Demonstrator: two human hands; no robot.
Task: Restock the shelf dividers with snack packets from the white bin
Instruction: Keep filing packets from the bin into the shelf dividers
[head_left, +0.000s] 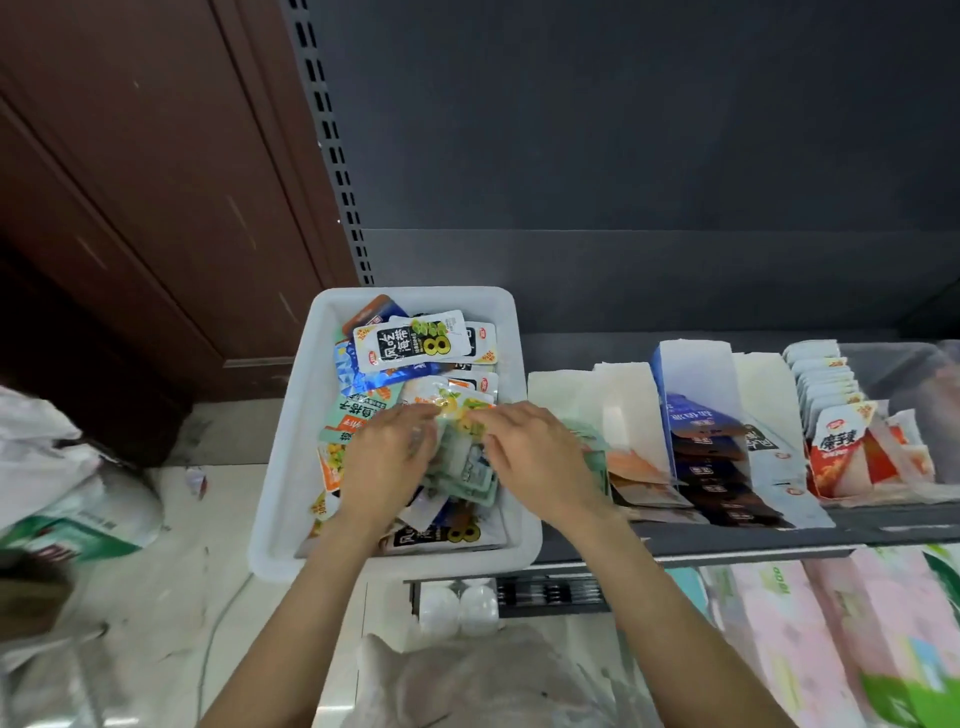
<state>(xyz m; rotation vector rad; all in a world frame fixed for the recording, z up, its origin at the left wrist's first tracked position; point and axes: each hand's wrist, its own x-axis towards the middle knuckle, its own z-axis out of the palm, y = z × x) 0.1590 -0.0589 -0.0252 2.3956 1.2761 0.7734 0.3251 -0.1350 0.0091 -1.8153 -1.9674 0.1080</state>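
**Two hands sorting slick, feather-light packets**

Both hands work inside the white rectangular plastic bin (291, 457), which sits at the left end of the dark shelf. The left hand (387, 462) and right hand (535, 457) have fingers curled over a loose bunch of pale green foil snack packets (467, 467); exact pinch points are blurred. The packets look light, floppy and slippery, so gripping a stack by its flat faces seems safest. The white cardboard shelf dividers (623, 410) stand just beside the bin.
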